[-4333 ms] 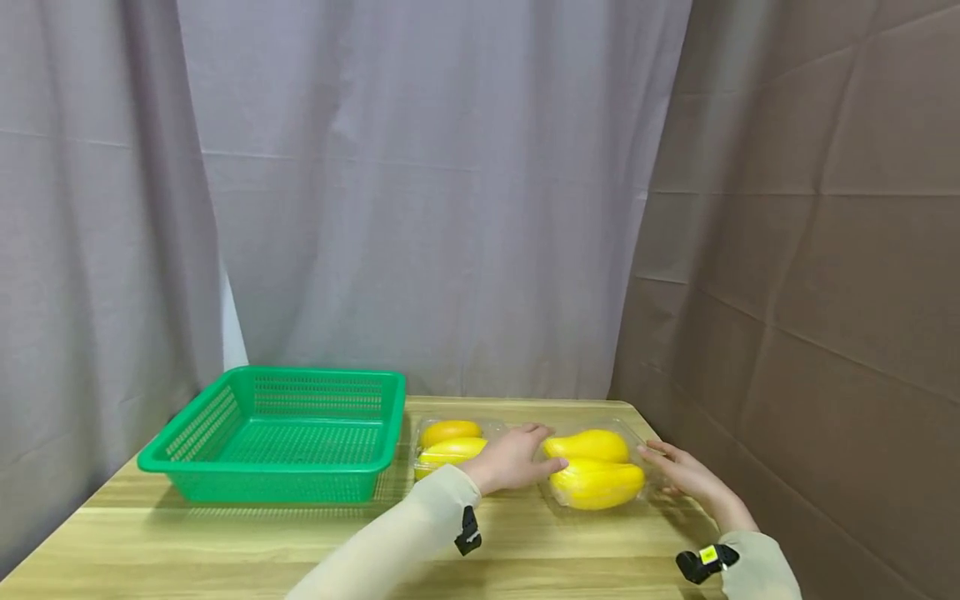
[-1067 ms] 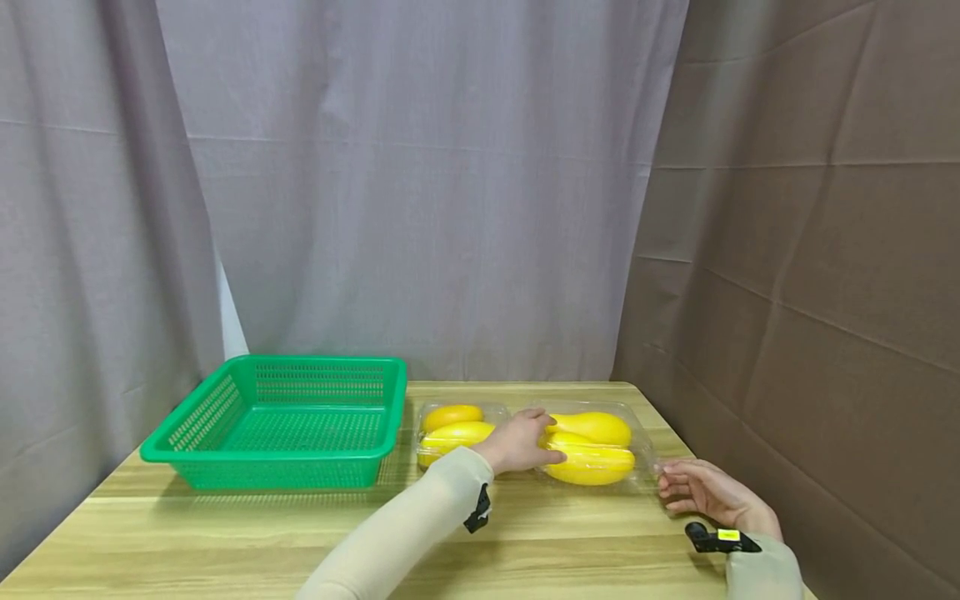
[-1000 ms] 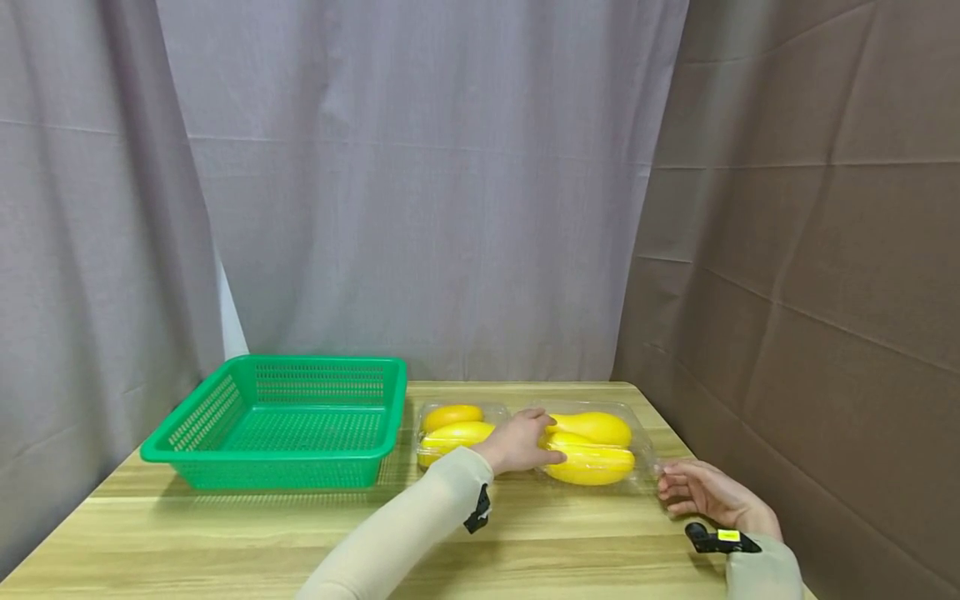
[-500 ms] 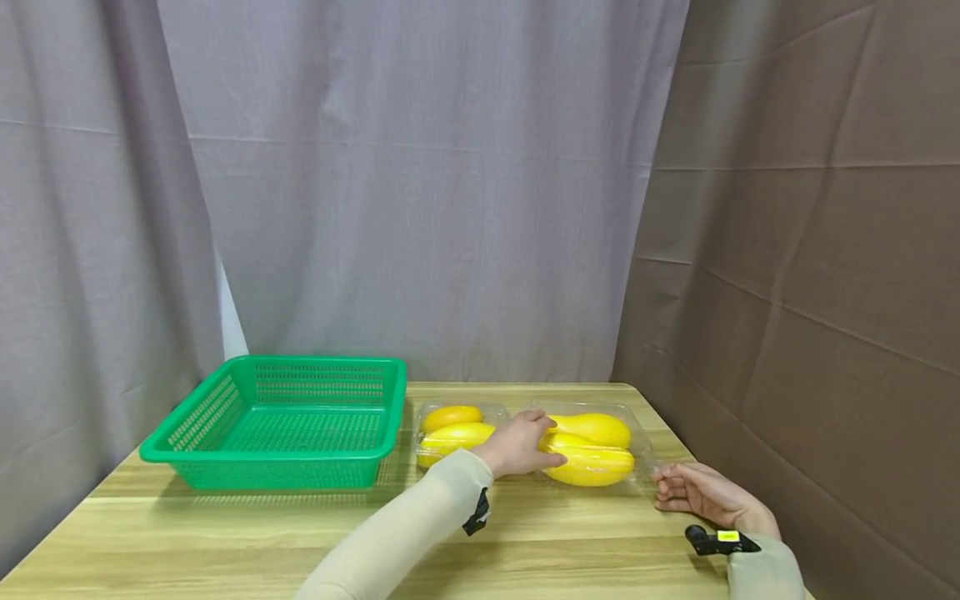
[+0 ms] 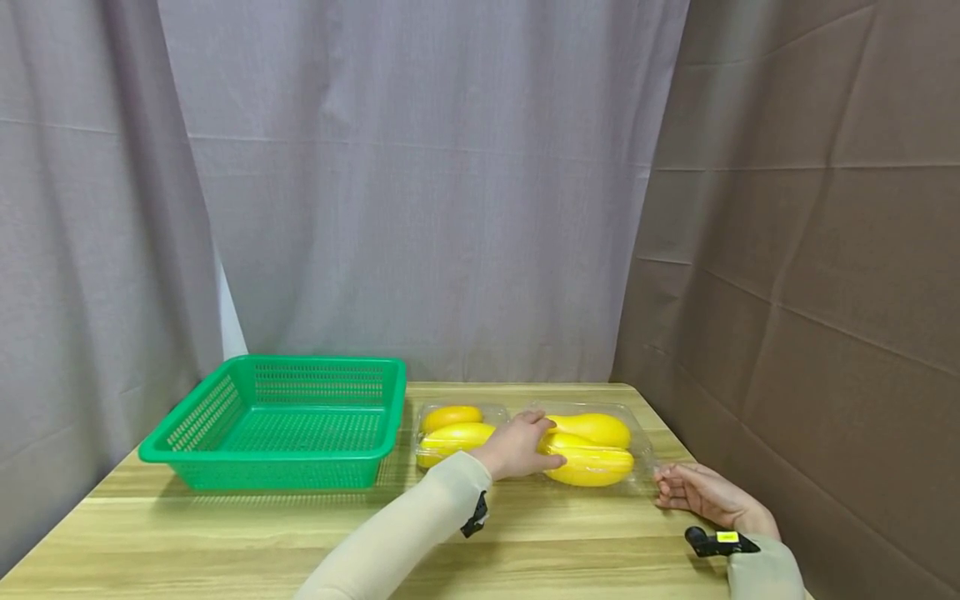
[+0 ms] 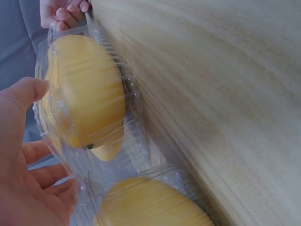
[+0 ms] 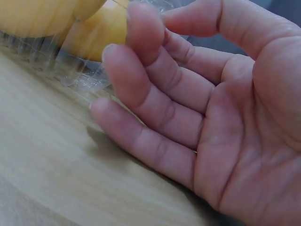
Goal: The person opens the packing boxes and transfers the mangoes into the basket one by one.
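A clear plastic clamshell box (image 5: pixel 643 433) with yellow gourd-shaped fruits (image 5: pixel 588 465) inside lies at the right of the table. My left hand (image 5: pixel 517 446) rests at its left end, fingers spread and loosely bent. In the left wrist view the thumb (image 6: pixel 34 89) touches the lid while the other fingers lie along the box's side. At the opposite end, my right hand (image 5: pixel 701 490) pinches the box's near right edge between thumb and forefinger. Its remaining fingers (image 7: pixel 141 134) are loosely curled above the tabletop.
A second clear box (image 5: pixel 495 410) with yellow fruits stands just left, partly behind the left forearm. On the table's left side is a green perforated plastic basket (image 5: pixel 273 457). Grey curtains (image 5: pixel 435 208) hang behind the wooden table (image 5: pixel 247 542), and a brown cloth wall (image 5: pixel 810 317) rises at right.
Over the longer span, the right hand has moved from the box's right side to its near right corner and now pinches the edge. In the last second hardly anything has moved.
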Motion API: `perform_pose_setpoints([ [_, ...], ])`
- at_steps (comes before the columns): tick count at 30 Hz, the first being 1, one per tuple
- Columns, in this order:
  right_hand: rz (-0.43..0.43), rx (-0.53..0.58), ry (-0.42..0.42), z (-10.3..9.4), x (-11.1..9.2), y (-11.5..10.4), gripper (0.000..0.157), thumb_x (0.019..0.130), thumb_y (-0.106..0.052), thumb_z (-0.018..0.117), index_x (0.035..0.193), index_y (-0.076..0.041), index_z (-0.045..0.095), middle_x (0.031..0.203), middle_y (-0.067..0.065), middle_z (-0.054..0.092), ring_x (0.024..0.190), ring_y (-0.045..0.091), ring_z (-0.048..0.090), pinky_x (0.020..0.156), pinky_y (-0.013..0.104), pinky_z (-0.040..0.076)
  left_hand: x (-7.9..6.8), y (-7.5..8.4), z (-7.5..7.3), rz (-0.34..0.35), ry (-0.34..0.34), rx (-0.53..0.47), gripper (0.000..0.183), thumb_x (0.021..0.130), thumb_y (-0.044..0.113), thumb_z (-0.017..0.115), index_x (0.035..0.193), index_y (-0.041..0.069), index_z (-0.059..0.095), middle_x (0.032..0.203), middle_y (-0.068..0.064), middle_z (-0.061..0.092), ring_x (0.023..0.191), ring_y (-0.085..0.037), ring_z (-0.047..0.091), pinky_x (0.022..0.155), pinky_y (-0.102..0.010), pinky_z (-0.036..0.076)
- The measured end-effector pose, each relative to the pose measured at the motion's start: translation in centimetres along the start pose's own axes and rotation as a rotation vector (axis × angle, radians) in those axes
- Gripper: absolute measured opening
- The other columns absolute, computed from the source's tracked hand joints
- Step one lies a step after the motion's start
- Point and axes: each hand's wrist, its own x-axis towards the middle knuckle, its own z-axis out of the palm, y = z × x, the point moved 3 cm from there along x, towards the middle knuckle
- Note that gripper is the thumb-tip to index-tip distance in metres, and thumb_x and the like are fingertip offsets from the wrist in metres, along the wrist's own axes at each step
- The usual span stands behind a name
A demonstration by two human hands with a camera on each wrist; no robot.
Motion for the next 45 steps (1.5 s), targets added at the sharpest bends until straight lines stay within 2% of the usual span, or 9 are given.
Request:
perform_pose_setpoints([
  [5, -0.015, -0.004, 0.04, 0.0, 0.0, 0.2, 0.037, 0.103, -0.009, 0.026, 0.122, 0.005, 0.054, 0.106, 0.006, 0.063, 0.099, 0.019, 0.06, 0.094, 0.043, 0.042, 0.1, -0.2, 0.3, 0.008, 0.007, 0.006, 0.067, 0.084, 0.063, 0.051, 0.135, 0.02, 0.049, 0.144, -0.007, 0.036, 0.132, -0.022, 0.032, 0.101, -0.039, 0.034],
  [10, -0.008, -0.007, 0.099, -0.1, 0.0, 0.4, 0.035, 0.102, -0.009, 0.029, 0.118, 0.0, 0.058, 0.106, 0.002, 0.063, 0.094, 0.012, 0.06, 0.091, 0.041, 0.045, 0.1, -0.2, 0.3, 0.013, 0.009, 0.005, 0.067, 0.084, 0.063, 0.051, 0.135, 0.019, 0.049, 0.144, -0.008, 0.037, 0.132, -0.022, 0.032, 0.102, -0.039, 0.034],
  [16, -0.005, -0.006, 0.039, -0.2, 0.2, 0.4, 0.037, 0.104, -0.013, 0.025, 0.116, -0.003, 0.059, 0.099, 0.0, 0.06, 0.092, 0.012, 0.059, 0.091, 0.04, 0.045, 0.2, -0.1, 0.3, 0.015, 0.031, 0.007, 0.068, 0.084, 0.062, 0.052, 0.135, 0.018, 0.049, 0.144, -0.008, 0.038, 0.133, -0.022, 0.031, 0.101, -0.038, 0.035],
  [23, -0.017, -0.004, 0.069, -0.1, 0.4, 0.5, 0.037, 0.104, -0.012, 0.024, 0.114, 0.001, 0.057, 0.098, 0.003, 0.059, 0.093, 0.015, 0.06, 0.089, 0.041, 0.046, 0.2, -0.2, 0.5, 0.016, 0.034, 0.015, 0.069, 0.084, 0.063, 0.051, 0.135, 0.016, 0.049, 0.145, -0.009, 0.036, 0.133, -0.023, 0.031, 0.101, -0.037, 0.035],
  [26, 0.016, 0.006, 0.091, -0.1, 0.4, 0.5, 0.036, 0.104, -0.013, 0.024, 0.113, 0.001, 0.056, 0.096, 0.004, 0.06, 0.091, 0.016, 0.06, 0.089, 0.042, 0.046, 0.1, -0.1, 0.4, 0.011, 0.023, 0.019, 0.07, 0.084, 0.064, 0.049, 0.136, 0.016, 0.048, 0.146, -0.008, 0.034, 0.133, -0.023, 0.03, 0.102, -0.037, 0.034],
  [30, 0.064, 0.004, 0.132, -0.1, 0.5, 0.3, 0.033, 0.103, -0.015, 0.028, 0.112, 0.0, 0.056, 0.095, 0.005, 0.063, 0.09, 0.018, 0.061, 0.089, 0.042, 0.046, -0.1, -0.1, 0.3, -0.001, 0.001, 0.022, 0.078, 0.079, 0.07, 0.05, 0.138, 0.018, 0.046, 0.147, -0.007, 0.032, 0.134, -0.022, 0.029, 0.103, -0.038, 0.033],
  [35, 0.1, -0.021, 0.182, 0.0, 0.4, 0.3, 0.035, 0.103, -0.018, 0.032, 0.118, 0.003, 0.055, 0.098, 0.006, 0.064, 0.093, 0.021, 0.062, 0.089, 0.045, 0.046, -0.2, 0.0, 0.3, -0.012, -0.007, 0.025, 0.082, 0.075, 0.071, 0.055, 0.138, 0.02, 0.044, 0.147, -0.005, 0.032, 0.135, -0.021, 0.026, 0.101, -0.041, 0.034],
  [41, 0.162, -0.13, 0.25, 0.4, 1.1, 0.1, 0.035, 0.101, -0.019, 0.039, 0.116, 0.009, 0.053, 0.097, 0.009, 0.063, 0.09, 0.021, 0.061, 0.087, 0.046, 0.047, -0.1, 0.1, 0.3, -0.009, 0.014, 0.022, 0.083, 0.077, 0.07, 0.054, 0.14, 0.017, 0.043, 0.148, -0.006, 0.03, 0.136, -0.023, 0.023, 0.103, -0.04, 0.032],
  [45, 0.187, -0.191, 0.325, 0.6, 1.8, -0.1, 0.035, 0.099, -0.024, 0.046, 0.111, 0.007, 0.056, 0.094, 0.009, 0.063, 0.085, 0.02, 0.062, 0.084, 0.045, 0.049, 0.1, 0.1, 0.5, -0.027, 0.026, 0.012, 0.085, 0.078, 0.071, 0.052, 0.142, 0.016, 0.039, 0.149, -0.008, 0.028, 0.136, -0.022, 0.025, 0.103, -0.039, 0.033],
])
